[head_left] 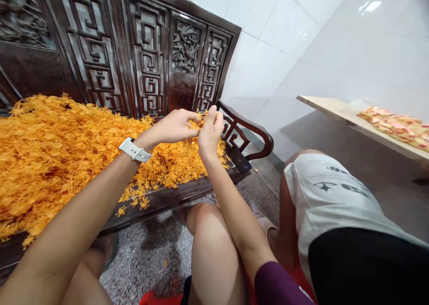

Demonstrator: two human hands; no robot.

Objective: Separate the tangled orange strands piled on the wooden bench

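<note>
My left hand (174,125), with a white-strapped watch (135,150) on its wrist, meets my right hand (209,135) above the right end of a big heap of orange branched plastic pieces (73,139). The fingers of both hands are bent together around a small orange branched piece (201,114), of which only bits show between them. Exactly how each fingertip grips it is partly hidden. Loose orange pieces lie scattered along the front edge of the bench seat.
The heap lies on a dark carved wooden bench (182,90) with a curved armrest (264,141). A dark phone (240,161) rests at the seat's right end. Another person in white shorts (335,193) sits close at right, near a wooden board (335,110) bearing pink-and-yellow pieces (395,126).
</note>
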